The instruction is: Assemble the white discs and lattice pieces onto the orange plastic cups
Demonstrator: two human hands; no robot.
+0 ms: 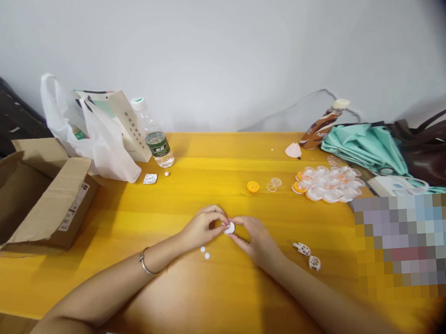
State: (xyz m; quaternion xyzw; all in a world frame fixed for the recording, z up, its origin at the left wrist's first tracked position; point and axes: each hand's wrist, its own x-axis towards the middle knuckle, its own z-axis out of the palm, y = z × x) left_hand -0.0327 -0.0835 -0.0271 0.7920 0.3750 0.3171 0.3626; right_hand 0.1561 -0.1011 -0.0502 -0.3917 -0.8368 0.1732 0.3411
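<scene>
Between my two hands, above the middle of the yellow table [216, 298], is a small round white piece [230, 228]. My left hand [207, 226] pinches its left side with thumb and fingers. Thumb and forefinger of my right hand [255, 238] grip it from the right. Two small white discs [205, 252] lie on the wood just below my left hand. To the right of my right hand rest two white spoked plastic parts [307, 255]. An orange round piece [253, 187] and some clear plastic caps [274, 184] sit farther back.
A cluster of clear and orange round cases [328, 184] lies at the right, near a teal umbrella [363, 148] and a brown bottle [320, 125]. On the left stand an open cardboard box [47, 208], a white plastic bag [107, 154] and a water bottle [157, 141].
</scene>
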